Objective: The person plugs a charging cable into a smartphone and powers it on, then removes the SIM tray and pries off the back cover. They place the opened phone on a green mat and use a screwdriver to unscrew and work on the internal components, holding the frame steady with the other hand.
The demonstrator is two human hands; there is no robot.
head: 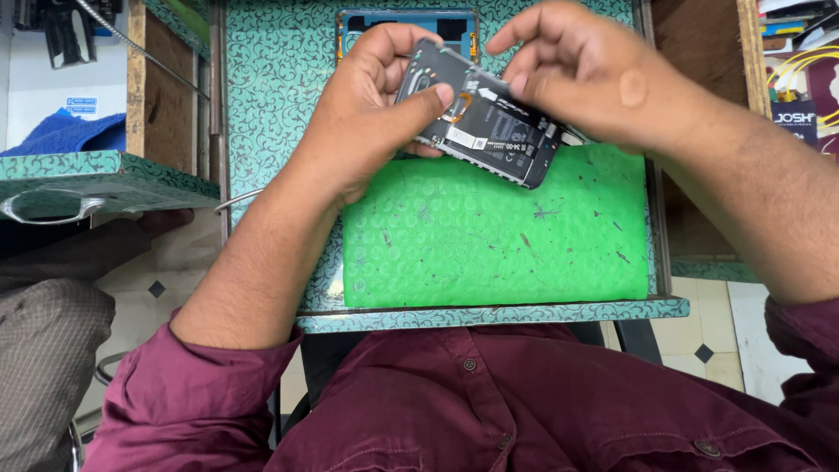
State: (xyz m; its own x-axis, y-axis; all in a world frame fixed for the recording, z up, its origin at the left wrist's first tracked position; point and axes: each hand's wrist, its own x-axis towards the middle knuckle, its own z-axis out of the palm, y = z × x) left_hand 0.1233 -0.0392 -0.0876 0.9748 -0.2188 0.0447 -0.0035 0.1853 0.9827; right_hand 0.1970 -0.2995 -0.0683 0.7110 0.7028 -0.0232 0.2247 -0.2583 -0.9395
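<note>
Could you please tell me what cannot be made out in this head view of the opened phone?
- Opened phone: its upper end is hidden by the left hand and the right hand.
- Right fingertips: what they pinch is too small.
- Blue frame: cut by the top edge and hidden by hands.

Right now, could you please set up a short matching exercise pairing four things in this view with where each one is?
Things:
1. opened phone
2. green mat
3. blue phone frame
4. blue cloth

Places:
A. far left, beyond the wooden post
B. held in the left hand, right hand touching it
C. top edge of the table, behind the hands
D. flat on the patterned table

Pairs: 1-B, 2-D, 3-C, 4-A
</note>
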